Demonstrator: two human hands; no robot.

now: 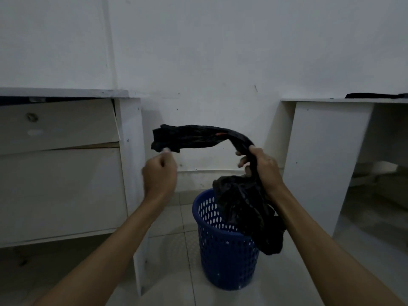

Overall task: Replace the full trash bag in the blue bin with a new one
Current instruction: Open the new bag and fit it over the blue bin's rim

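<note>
fingers: left hand (160,171) pinches one end of black trash bag (198,139); right hand (262,166) clamps its middle
bag axis: stretched left-right, rest hanging over blue bin (225,257)
count: one bag, one bin

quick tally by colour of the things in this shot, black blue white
black: 2, the trash bag and a dark item on the right desk
blue: 1, the bin
white: 2, the drawer desk and right desk
total: 5
</note>
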